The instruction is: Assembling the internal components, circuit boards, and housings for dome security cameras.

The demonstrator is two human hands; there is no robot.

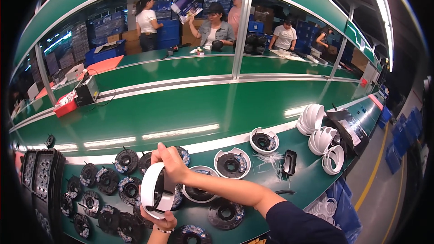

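A white round plastic housing (151, 189) is tipped up on its side above the green bench, with dark parts showing inside it. My left hand (159, 220), a beaded bracelet at its wrist, grips the lower edge. At the upper rim, my right hand (172, 163) is closed on the same housing; some of its fingers are hidden. Around both hands lie several black round bases with small circuit boards, one of them a black base (107, 180) on the left. To the right, a white housing (231, 163) with a black base inside rests on the bench, near another filled housing (264, 141).
Stacked white rings (312, 118) stand at the right beside a black bin (347, 129). Thin white strips (266, 162) lie near a black oval part (290, 162). Black trays (40, 176) line the left edge. A conveyor (181, 108) runs behind; people work beyond it.
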